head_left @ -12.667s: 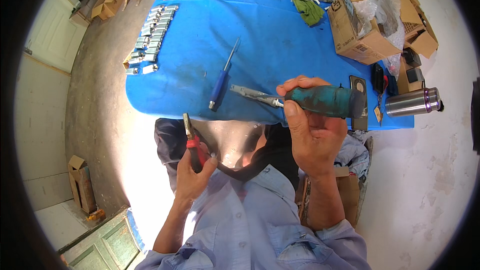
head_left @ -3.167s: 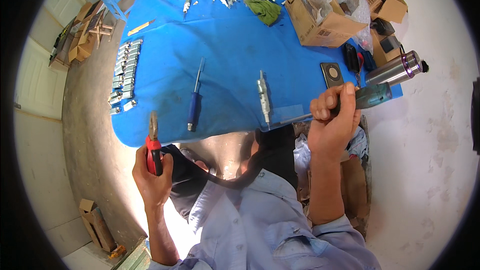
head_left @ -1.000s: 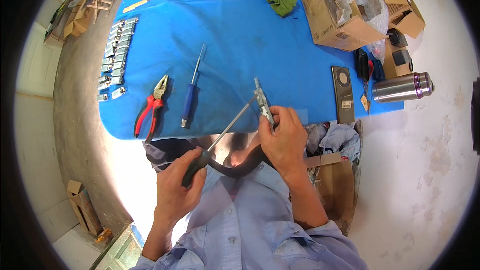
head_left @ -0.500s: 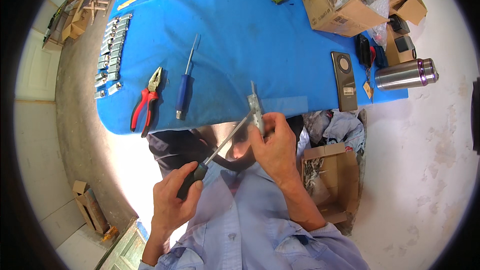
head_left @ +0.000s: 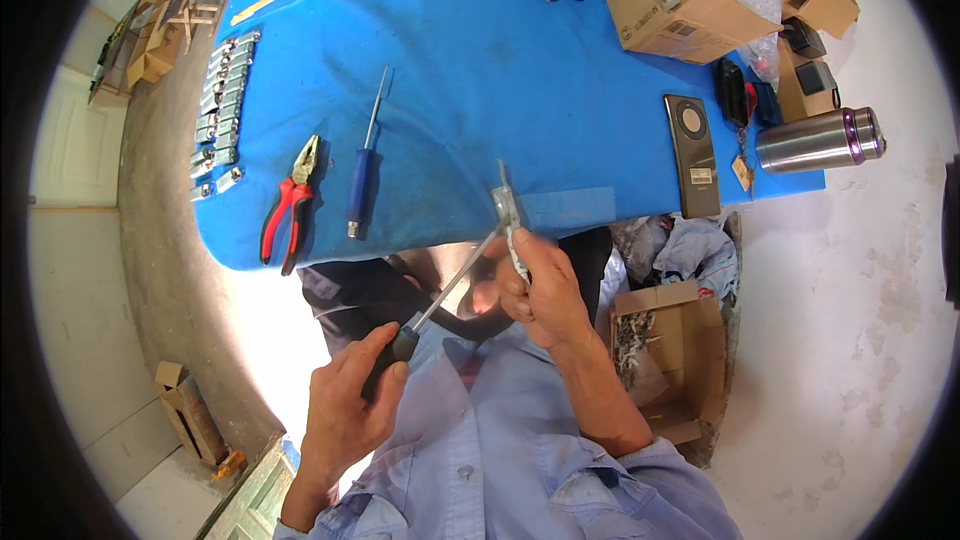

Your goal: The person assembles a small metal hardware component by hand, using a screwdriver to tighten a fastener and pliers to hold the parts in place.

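My left hand [head_left: 352, 395] is closed round the dark handle of a screwdriver [head_left: 447, 290], whose long metal shaft slants up to the right. Its tip meets a small metal part [head_left: 506, 208], silvery with a thin pin standing out of its top; the exact kind I cannot make out. Fingers of my right hand [head_left: 548, 295] grip the lower end of that part, over my lap at the table's front edge. On the blue cloth lie a blue-handled screwdriver [head_left: 361, 190] and red-and-black pliers [head_left: 291, 205], both left of my hands.
Rows of similar metal parts [head_left: 228, 100] line the blue-covered table [head_left: 470, 90] at left. A phone [head_left: 692, 155], a steel flask [head_left: 815, 141] and a cardboard box [head_left: 660, 25] occupy the right side. An open carton [head_left: 690, 340] stands below the table, right of my legs.
My right hand has turned a little and its fingers have shifted on the metal part. The screwdriver's tip stays against the part, and my left hand has barely moved.
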Motion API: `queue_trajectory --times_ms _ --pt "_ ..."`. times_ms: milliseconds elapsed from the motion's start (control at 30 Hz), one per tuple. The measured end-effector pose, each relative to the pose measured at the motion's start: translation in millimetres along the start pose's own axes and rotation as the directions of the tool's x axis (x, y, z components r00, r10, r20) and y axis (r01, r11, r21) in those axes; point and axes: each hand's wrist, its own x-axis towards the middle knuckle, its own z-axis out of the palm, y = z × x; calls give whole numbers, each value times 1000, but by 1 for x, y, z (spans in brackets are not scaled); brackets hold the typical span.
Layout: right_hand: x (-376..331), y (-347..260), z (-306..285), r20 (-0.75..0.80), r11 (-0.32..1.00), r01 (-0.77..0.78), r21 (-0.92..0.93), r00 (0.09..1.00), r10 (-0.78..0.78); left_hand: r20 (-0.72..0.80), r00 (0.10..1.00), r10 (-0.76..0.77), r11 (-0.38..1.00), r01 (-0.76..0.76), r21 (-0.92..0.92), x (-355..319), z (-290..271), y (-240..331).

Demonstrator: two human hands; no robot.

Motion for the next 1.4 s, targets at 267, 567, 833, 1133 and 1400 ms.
queue_trajectory --times_ms 267,567,833,1133,1400 --pt "5 23 7 4 998 42 53 999 -43 82 996 -41 995 33 91 -10 20 3" --pt "10 30 3 -13 983 142 -114 989 -144 139 986 -95 983 71 172 -3 12 14" --pt "9 21 1 6 943 148 -297 988 -153 273 942 -196 945 256 -204 14 -3 -20" --pt "9 16 2 36 867 210 -451 975 -218 451 841 -300 638 528 -560 13 4 -45" --pt "12 17 1 33 876 245 -415 966 -255 165 981 -104 987 122 -105 15 7 -15"
